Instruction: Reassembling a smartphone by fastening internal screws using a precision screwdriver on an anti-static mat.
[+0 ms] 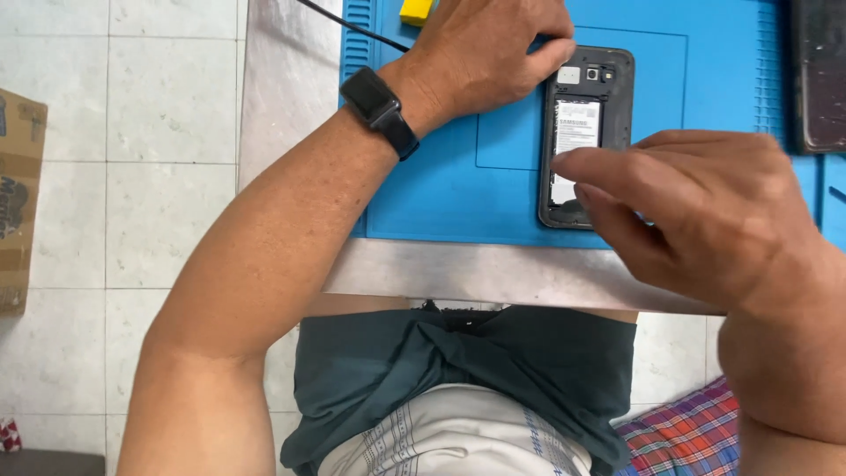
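A dark phone [617, 97] with its back cover off lies face down on a blue work mat [458, 194], its white-labelled battery [577, 128] exposed. My left hand [485, 48] rests flat on the mat, fingertips touching the phone's upper left corner. A black smartwatch [379, 110] sits on that wrist. My right hand [696, 211] hovers over the phone's lower part, thumb and fingers pinched near the battery's lower end. Whether the fingers grip anything is hidden.
The mat lies on a metal table [493, 273]. A yellow object [416, 11] and a black cable [352, 25] sit at the mat's top. A dark flat device [820, 75] lies at the right. A cardboard box [19, 203] stands on the tiled floor.
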